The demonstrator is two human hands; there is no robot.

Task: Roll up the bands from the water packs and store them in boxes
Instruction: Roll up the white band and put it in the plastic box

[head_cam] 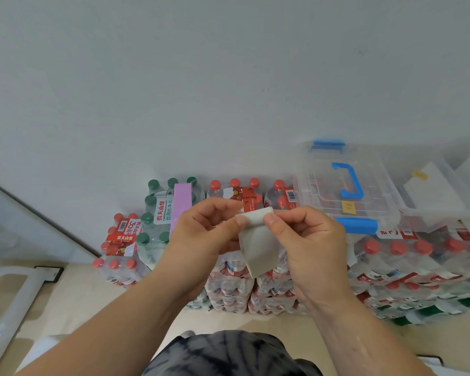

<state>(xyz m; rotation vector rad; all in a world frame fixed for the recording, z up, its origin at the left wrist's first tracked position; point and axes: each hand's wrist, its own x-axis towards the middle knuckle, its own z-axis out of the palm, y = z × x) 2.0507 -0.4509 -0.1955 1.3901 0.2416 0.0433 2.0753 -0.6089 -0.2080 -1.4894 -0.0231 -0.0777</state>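
The left hand (201, 234) and right hand (310, 245) each close a thumb-and-finger grip on the folded top edge of a pale band (258, 248), whose lower end hangs free in open air above the floor (73, 291). Behind it, stacked water packs (228, 289) stand against the wall (228, 90). A lidded clear box (345, 191) with blue handle sits on the right stack; I cannot tell its contents.

Open air is found above the left hand (201, 237) and right hand (312, 245); beyond and below them the way is blocked by water packs (229, 291), topped rightward by a clear box (323, 169)
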